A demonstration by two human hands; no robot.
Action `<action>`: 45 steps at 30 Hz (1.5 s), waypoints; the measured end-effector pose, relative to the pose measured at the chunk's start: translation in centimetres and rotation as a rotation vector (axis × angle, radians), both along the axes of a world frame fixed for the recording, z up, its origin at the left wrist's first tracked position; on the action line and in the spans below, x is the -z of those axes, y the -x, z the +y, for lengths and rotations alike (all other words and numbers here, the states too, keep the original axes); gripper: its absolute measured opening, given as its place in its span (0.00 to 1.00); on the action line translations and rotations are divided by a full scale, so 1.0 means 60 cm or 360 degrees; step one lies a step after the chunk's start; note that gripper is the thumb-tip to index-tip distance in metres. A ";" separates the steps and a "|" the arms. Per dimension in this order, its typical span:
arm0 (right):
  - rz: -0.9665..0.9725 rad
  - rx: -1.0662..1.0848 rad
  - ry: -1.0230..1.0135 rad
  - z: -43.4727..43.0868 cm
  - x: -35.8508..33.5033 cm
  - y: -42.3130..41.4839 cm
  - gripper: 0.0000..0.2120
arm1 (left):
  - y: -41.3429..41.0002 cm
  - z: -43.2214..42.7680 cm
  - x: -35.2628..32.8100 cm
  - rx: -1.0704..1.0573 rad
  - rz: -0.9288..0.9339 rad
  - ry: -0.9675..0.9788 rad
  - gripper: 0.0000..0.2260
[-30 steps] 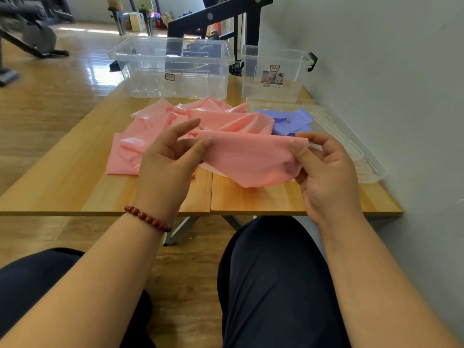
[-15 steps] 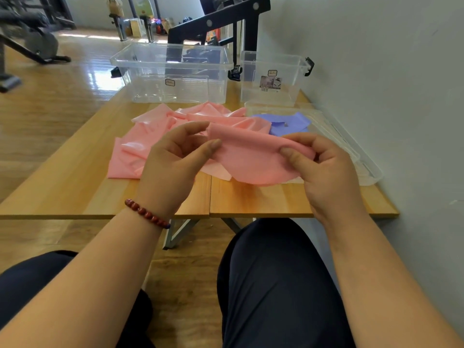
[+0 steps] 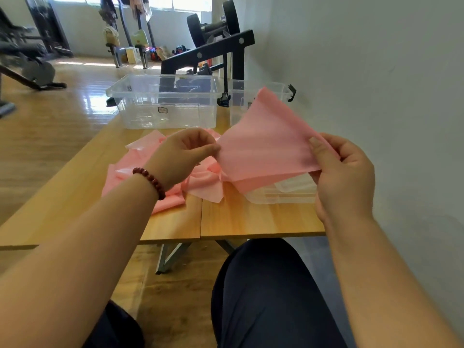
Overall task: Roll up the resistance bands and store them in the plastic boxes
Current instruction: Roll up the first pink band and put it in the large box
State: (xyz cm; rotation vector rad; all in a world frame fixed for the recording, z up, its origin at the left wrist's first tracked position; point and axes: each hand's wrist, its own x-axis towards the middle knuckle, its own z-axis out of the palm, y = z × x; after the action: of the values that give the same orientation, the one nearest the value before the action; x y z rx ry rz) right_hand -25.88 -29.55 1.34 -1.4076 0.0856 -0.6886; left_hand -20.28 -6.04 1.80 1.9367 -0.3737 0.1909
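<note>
A pink resistance band [image 3: 263, 141] is held up above the wooden table [image 3: 251, 217], its free corner pointing up in front of the smaller box. My left hand [image 3: 180, 156] pinches its left edge between thumb and fingers. My right hand [image 3: 344, 174] grips its right edge with the thumb on top. The rest of the pink band lies crumpled on the table [image 3: 140, 162]. A large clear plastic box [image 3: 165, 101] stands at the table's far side, a smaller clear box [image 3: 281, 89] to its right. The purple band seen earlier is hidden behind the raised band.
Clear plastic lids [image 3: 283, 192] lie on the table by the wall [image 3: 376, 96] on the right. Black gym equipment [image 3: 213, 46] stands behind the boxes. My dark-trousered legs [image 3: 271, 297] are below the table's near edge.
Both hands have lifted the pink band's end off the table and spread it, so a corner now stands upward. The camera view tilted up and the purple band went out of sight.
</note>
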 end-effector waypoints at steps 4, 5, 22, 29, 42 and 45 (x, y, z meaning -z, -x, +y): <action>0.0084 0.0148 0.0034 0.004 0.019 0.000 0.02 | -0.006 -0.010 -0.018 -0.0182 -0.0135 -0.0005 0.04; 0.0103 0.0186 0.0037 0.007 0.024 0.001 0.02 | -0.006 -0.012 -0.020 -0.0222 -0.0173 -0.0031 0.03; 0.0378 0.0682 0.0610 -0.014 0.108 -0.002 0.02 | 0.054 -0.036 0.097 0.0139 -0.0078 -0.1248 0.23; 0.0436 0.0781 0.0792 -0.035 0.131 -0.012 0.04 | 0.037 -0.030 0.096 0.0006 -0.0409 -0.1231 0.10; 0.0501 0.0841 0.0848 -0.037 0.139 -0.019 0.06 | 0.027 -0.016 0.090 -0.0283 -0.0209 -0.0728 0.14; 0.0481 0.0822 0.0861 -0.032 0.142 -0.017 0.06 | -0.009 -0.030 0.085 -0.0576 0.0106 -0.0478 0.21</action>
State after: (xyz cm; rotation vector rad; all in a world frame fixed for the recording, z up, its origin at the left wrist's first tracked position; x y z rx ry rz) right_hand -24.83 -31.47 -7.20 -2.0359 0.5495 -0.9611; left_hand -19.76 -7.82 -3.28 2.2929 -0.0015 0.3191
